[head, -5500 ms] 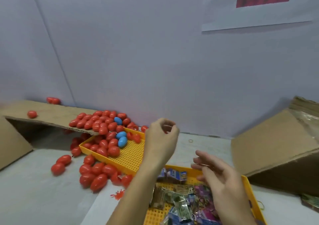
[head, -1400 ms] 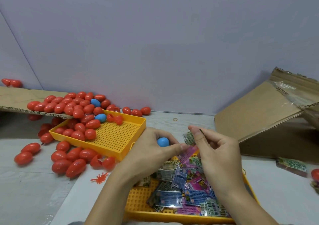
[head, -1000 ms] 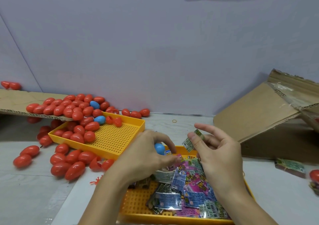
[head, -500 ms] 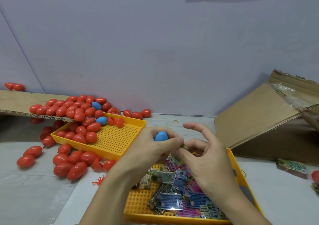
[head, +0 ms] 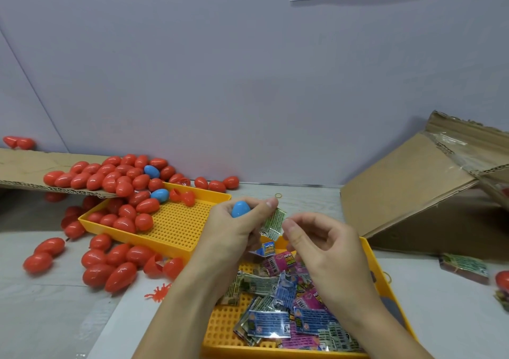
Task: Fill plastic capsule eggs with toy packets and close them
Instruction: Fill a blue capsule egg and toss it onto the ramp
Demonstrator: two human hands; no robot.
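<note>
My left hand grips a blue capsule egg and pinches the top of a green toy packet under the thumb. The packet hangs down beside the egg. My right hand hovers just to the right with loosely curled fingers; its fingertips sit at the packet's edge and nothing is clasped in them. Below both hands, a yellow tray holds several loose toy packets in blue, pink and green. Whether the blue egg is open or closed is hidden by my fingers.
A second yellow tray at the left holds red eggs and two blue ones spilling off a cardboard flap. More red eggs lie on the table. A cardboard box stands at the right, with a packet bundle in front of it.
My right hand has drawn back to the right from the left hand. The green packet, earlier hidden between the hands, now hangs in view under my left thumb.
</note>
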